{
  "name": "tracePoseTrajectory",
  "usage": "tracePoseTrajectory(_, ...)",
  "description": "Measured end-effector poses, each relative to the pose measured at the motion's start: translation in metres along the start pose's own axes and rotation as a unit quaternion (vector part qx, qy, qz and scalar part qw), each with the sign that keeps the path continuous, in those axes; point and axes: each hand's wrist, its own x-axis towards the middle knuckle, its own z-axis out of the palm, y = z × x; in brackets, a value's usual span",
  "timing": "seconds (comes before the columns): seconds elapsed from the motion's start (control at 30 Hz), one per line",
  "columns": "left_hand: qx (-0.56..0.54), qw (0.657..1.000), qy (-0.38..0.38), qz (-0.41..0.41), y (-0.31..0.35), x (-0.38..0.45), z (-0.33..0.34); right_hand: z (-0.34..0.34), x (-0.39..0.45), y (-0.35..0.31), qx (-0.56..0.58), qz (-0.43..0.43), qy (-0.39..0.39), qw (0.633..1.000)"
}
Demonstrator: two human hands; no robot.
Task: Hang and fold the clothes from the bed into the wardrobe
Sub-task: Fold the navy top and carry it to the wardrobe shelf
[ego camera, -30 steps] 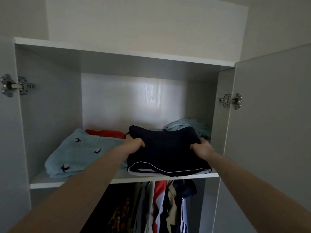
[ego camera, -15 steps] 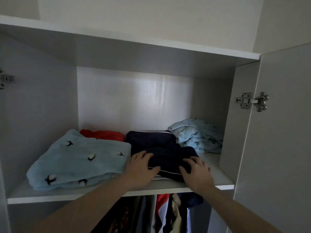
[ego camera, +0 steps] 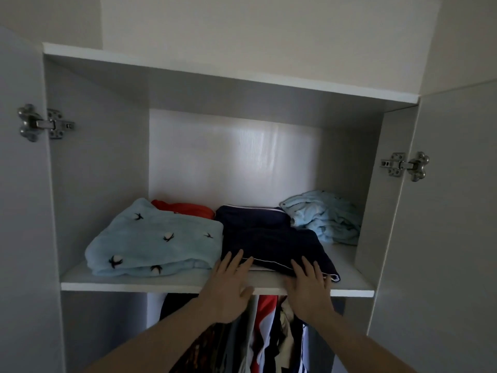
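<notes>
Hands, left hand (ego camera: pixel 228 288) and right hand (ego camera: pixel 309 288), are lying flat, fingers (ego camera: pixel 234 261) straight and gripping nothing, on the navy garment (ego camera: pixel 271 240). Shelving it is looking finished; next comes another piece from the bed.

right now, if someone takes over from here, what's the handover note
Left hand: open, fingertips at the front edge of the navy garment, no grip.
Right hand: open, fingers on the same edge, no grip.
Navy garment lies folded on the shelf, between the patterned blue blanket and the crumpled blue garment; a red item sits behind.
Hung clothes below the shelf.
Done: navy garment placed.
Left: the bed is out of view, so check it for more clothes.
</notes>
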Motion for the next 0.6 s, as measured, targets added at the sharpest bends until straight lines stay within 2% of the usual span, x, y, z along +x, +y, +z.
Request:
tracePoseTrajectory(0.17,-0.034,0.998,0.061,0.0,0.006,-0.094,-0.023,-0.017,-0.072,-0.013,0.104,-0.06,-0.039,0.992)
tracePoseTrajectory(0.37,-0.083,0.987,0.138,-0.027,0.036,-0.219,-0.063,-0.054,-0.173,-0.039,0.263,-0.141,-0.042,0.953)
tracePoseTrajectory(0.47,-0.097,0.982,0.146,-0.076,0.051,-0.288,-0.086,-0.069,-0.228,-0.045,0.304,-0.172,-0.067,0.935)
tracePoseTrajectory(0.6,-0.065,0.969,0.195,-0.136,0.067,-0.379,-0.122,-0.081,-0.293,-0.053,0.332,-0.217,-0.085,0.914)
